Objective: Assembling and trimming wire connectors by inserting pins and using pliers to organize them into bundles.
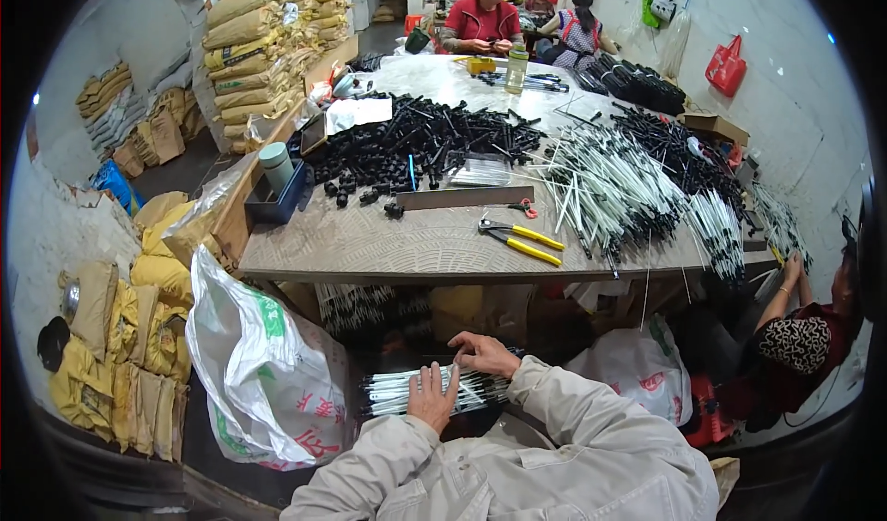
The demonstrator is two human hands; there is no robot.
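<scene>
A bundle of thin white rods with black ends [386, 393] lies crosswise at my lap, below the table edge. My left hand [431, 399] rests flat on top of it, fingers stretched and a little apart. Just right of that, my right hand [488, 355] is bent over the bundle with its fingers curled together. Whatever lies between those fingers is too small to make out. My sleeves and body hide part of the bundle's right end and underside.
On the table [370, 251] are yellow-handled pliers [527, 241], a heap of black parts [416, 138] and a pile of white rods [610, 188]. White woven sacks [268, 355] stand left and right of me. A co-worker [804, 336] sits at right; others sit across.
</scene>
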